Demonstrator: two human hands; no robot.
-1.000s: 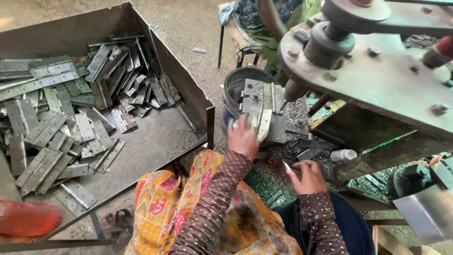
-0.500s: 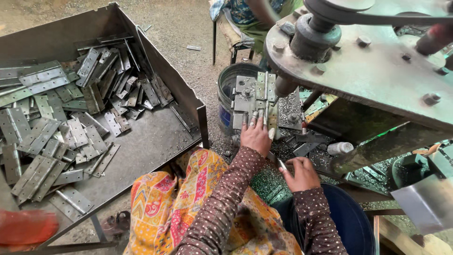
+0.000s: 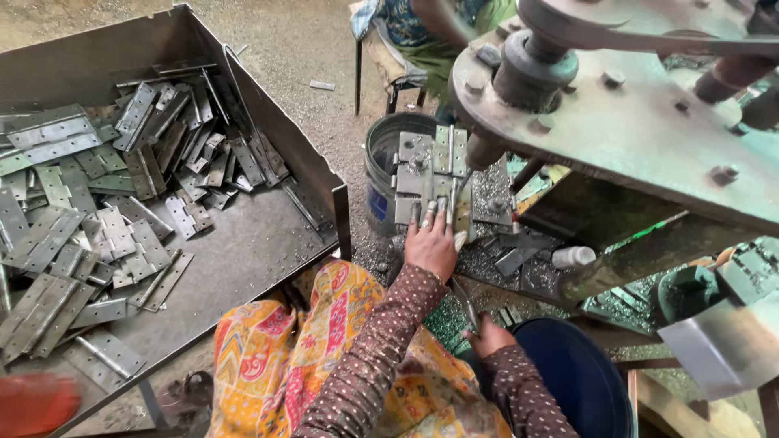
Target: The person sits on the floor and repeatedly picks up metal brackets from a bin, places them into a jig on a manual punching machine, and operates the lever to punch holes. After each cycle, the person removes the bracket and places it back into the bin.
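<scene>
Right hand (image 3: 488,337): fingers curled, thin tool in it mostly hidden; grip cannot be made out. Left hand (image 3: 432,243): fingertips lie on the hinges (image 3: 432,174), contact underneath not visible. Bucket (image 3: 385,166): half covered by hinges, contents unseen. Press (image 3: 641,122): cut off at top and right edges. Second person (image 3: 422,24): cut by top edge. Red blur (image 3: 36,403) at bottom left: unidentifiable. Tray (image 3: 268,243): left side out of frame.

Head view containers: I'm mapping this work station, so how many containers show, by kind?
Open sheet-metal bin with flat metal plates in it: 1
Grey round bucket: 1
Blue round tub: 1
Total: 3
</scene>
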